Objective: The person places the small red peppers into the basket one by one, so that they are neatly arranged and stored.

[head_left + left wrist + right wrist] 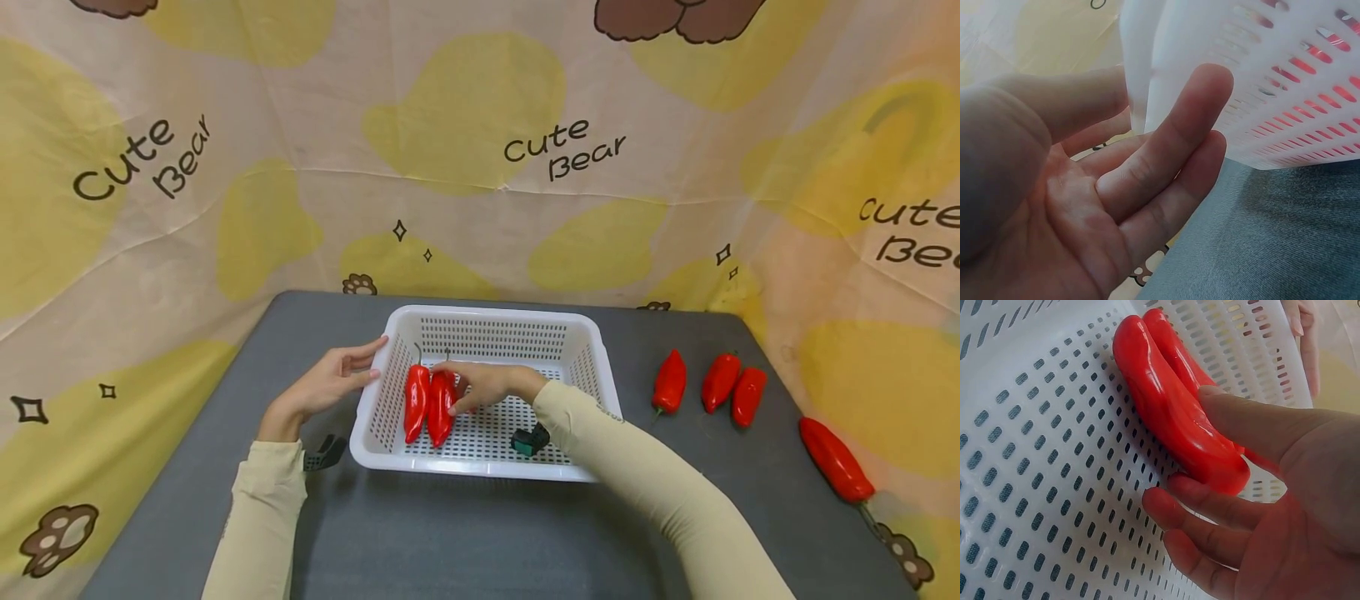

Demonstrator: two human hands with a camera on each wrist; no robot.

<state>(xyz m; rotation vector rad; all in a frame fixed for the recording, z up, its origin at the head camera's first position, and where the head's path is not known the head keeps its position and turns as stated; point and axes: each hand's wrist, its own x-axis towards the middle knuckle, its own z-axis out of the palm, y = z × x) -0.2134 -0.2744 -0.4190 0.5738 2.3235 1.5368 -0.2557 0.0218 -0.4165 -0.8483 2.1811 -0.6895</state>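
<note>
A white plastic basket (487,468) with slotted walls stands on the grey table. Inside, toward its left end, two red peppers (416,404) lie side by side. My right hand (487,385) reaches over the right-hand one of the pair. In the right wrist view its thumb (1241,415) is at one side of that pepper (1179,422), with loosely spread fingers (1210,512) at the other, near its stem end. From outside, my left hand (326,385) touches the basket's left end, fingers (1175,134) mostly straight along the wall.
Right of the basket, three red peppers (669,382) lie on the table (465,542). A larger red pepper (836,460) with a long stem lies by the right edge. A patterned cloth (465,108) hangs behind. Dark wrist cameras (530,440) sit at both wrists.
</note>
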